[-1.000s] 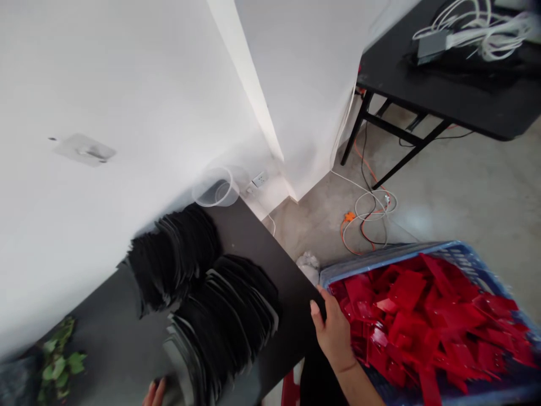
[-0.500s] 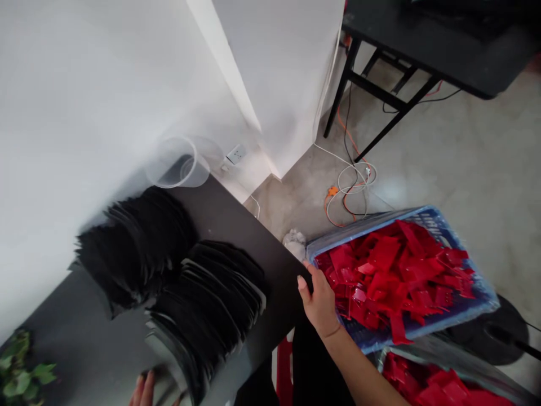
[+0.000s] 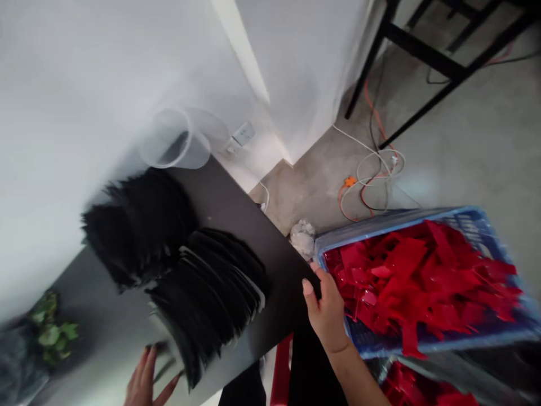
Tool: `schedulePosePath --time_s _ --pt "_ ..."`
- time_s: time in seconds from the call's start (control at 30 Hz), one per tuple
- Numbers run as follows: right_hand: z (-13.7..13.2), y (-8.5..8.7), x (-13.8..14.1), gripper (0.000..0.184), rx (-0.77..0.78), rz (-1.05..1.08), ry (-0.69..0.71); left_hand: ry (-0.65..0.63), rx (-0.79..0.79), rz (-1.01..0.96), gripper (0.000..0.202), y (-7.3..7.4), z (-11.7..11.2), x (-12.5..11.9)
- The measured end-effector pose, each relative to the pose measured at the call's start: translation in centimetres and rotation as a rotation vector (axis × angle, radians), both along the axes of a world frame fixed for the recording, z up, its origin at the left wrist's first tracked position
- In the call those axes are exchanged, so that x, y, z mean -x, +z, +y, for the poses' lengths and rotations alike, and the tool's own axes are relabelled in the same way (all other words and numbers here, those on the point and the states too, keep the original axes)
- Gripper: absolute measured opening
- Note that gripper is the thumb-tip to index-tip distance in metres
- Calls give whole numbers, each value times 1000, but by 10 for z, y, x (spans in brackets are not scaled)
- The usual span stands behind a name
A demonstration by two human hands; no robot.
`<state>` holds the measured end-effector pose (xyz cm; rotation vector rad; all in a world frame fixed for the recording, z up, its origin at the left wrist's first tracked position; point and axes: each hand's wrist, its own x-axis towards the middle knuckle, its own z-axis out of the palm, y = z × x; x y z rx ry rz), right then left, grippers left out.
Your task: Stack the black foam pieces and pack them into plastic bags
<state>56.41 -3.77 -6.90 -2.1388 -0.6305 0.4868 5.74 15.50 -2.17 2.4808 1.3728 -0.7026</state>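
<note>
While on the table edge (image 3: 274, 242), right hand (image 3: 327, 318) beside a blue crate (image 3: 401, 217)

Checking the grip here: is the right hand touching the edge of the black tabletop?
Touching: the head view shows the right hand with its fingers curled over the edge of the black tabletop.

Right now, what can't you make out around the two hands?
Head view:
Left hand: motion blur hides whether it touches the black sheet stack.
Right hand: fingertips hidden behind the dark tabletop edge.
Blue crate: red pieces hide its floor.
Lower red pile: cut off by the bottom edge.
</note>
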Motion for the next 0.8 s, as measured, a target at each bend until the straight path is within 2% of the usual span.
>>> schedulePosePath --time_s 0.1,0.3,0.4,0.47,0.53,0.63,0.7,0.8 --pt "-6 -1 1 44 27 -14 -3 21 6 -15 83 5 -9 -7" --pt "-16 -4 -6 68 138 -29 90 203 49 -47 85 22 -24 -36" --pt "-16 7 -18 69 180 -173 175 334 57 -163 87 32 -25 -50" --pt "-8 20 -30 66 145 -292 206 451 45 -299 81 37 -26 -60" --pt "10 32 -40 67 68 -264 244 563 -18 -397 65 37 -30 -71" --pt "54 42 -44 71 32 50 352 732 -126 -487 50 26 -42 -93" --pt "87 42 -38 75 121 200 409 836 -152 -552 51 16 -51 -111" --pt "124 40 -21 82 262 207 469 936 -162 -641 52 6 -58 -136"
